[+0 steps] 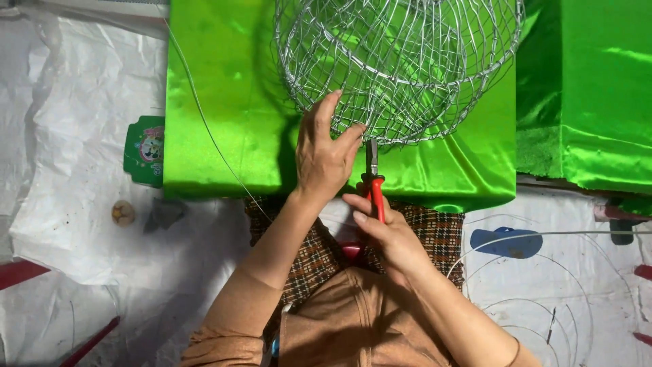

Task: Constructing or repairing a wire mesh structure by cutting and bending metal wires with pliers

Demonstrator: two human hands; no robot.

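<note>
A round basket of woven silver wire [401,64] rests on a shiny green cloth [224,95]. My left hand [324,153] presses its fingers against the basket's near rim. My right hand [388,234] grips red-handled pliers [374,182], whose dark jaws point up at the rim right beside my left fingers. Both forearms, in tan sleeves, reach up from the bottom of the view.
A loose strand of wire [204,122] runs across the green cloth down to the white plastic sheet [75,204]. Coils of wire [543,285] lie at the lower right. A green printed card [145,149] and a small round object [123,213] sit at the left. Another green-covered block [598,95] stands at the right.
</note>
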